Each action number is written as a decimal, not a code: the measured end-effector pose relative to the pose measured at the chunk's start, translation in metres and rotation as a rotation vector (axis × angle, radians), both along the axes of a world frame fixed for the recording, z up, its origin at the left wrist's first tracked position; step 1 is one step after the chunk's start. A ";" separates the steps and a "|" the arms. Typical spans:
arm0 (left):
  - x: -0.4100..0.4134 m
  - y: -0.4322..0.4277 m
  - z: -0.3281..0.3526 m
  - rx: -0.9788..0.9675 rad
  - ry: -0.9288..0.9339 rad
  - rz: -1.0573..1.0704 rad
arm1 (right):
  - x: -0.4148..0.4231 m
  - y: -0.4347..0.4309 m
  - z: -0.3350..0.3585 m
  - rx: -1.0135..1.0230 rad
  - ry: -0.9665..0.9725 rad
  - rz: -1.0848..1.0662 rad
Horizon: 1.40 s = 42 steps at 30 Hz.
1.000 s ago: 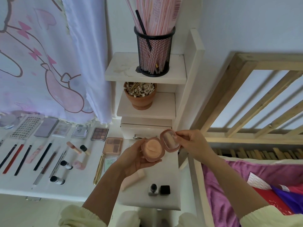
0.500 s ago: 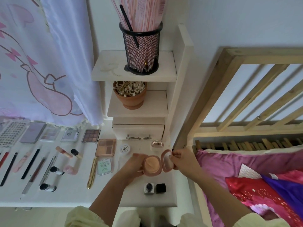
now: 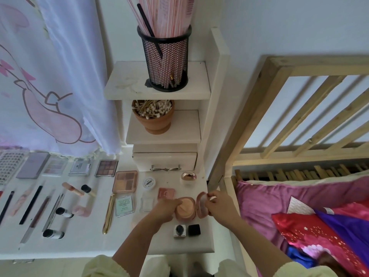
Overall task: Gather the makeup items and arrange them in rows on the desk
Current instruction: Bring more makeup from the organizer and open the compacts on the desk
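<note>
Placement step: left hand fingers grip the open powder compact base; right hand fingers pinch its lid near the desk right edge. Next: close lid, release.

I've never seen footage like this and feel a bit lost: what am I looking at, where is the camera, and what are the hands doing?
There is no machine here. A person wears a wide-angle camera on the head, looking down at their own two bare hands, so the room bends at the edges. The left hand steadies the base of an open round peach compact low over the white desk; the right hand has its fingers on the raised lid. Left of the hands, palettes lie in one row, with pencils and small tubes in rows below. Two small square pots sit just in front of the compact.
</note>
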State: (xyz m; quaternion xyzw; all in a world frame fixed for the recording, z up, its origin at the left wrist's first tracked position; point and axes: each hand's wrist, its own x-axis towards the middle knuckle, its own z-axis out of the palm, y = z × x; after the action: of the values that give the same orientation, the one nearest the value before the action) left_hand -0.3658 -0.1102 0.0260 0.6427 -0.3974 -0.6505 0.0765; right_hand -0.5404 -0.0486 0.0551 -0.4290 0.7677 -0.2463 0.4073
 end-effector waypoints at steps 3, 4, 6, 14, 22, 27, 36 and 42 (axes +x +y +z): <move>0.001 0.002 -0.001 -0.021 0.007 -0.038 | -0.001 0.003 -0.003 0.026 -0.003 0.010; 0.001 0.002 0.000 -0.027 0.012 -0.051 | -0.003 0.004 -0.005 0.042 -0.001 0.013; 0.001 0.003 -0.001 -0.020 0.022 -0.039 | -0.007 0.006 -0.008 0.062 0.012 0.015; 0.003 0.007 -0.007 -0.005 0.041 -0.039 | -0.012 0.001 -0.012 0.094 0.061 0.075; 0.005 -0.013 0.004 -0.194 0.022 -0.080 | -0.023 -0.031 -0.009 0.027 0.212 0.189; 0.001 -0.043 0.009 -0.317 -0.040 -0.063 | -0.015 -0.066 0.000 -0.003 0.317 0.335; -0.017 -0.050 0.000 -0.364 -0.017 -0.094 | 0.004 -0.090 -0.008 0.007 0.449 0.515; -0.021 -0.051 0.002 -0.364 0.040 -0.123 | 0.005 -0.093 -0.013 0.034 0.450 0.525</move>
State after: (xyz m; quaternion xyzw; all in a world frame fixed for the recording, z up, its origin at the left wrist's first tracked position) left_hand -0.3867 -0.1615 0.0280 0.5795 -0.5455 -0.5841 0.1596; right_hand -0.5357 -0.1411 0.0421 -0.6488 0.7057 -0.0195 0.2841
